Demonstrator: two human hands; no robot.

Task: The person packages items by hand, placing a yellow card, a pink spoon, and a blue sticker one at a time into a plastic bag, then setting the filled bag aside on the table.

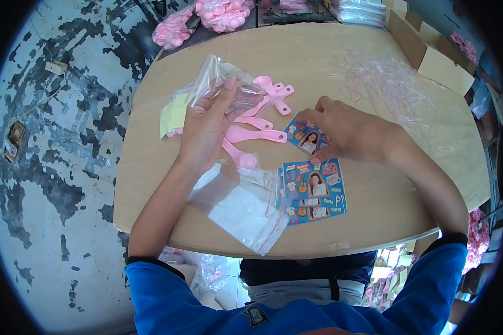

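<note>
My left hand (207, 125) is closed on a clear plastic bag (209, 75), held up above the table. Under and beside it lie several pink plastic spoons (257, 134) and a bag with pale yellow paper (174, 116). The fingers of my right hand (355, 131) are bent round a blue printed card (307, 139) with a photo on it, thumb at its lower edge. Just below that card, more of the same cards (316, 190) lie overlapping. Left of them rests a pile of clear bags (243, 209), touching the cards.
A heap of thin clear strips (380, 84) is spread at the table's far right, near an open cardboard box (441, 64). Bundles of pink spoons (223, 14) and stacked plastic packets (359, 11) lie beyond the far edge. Another person (486, 100) is partly visible at right.
</note>
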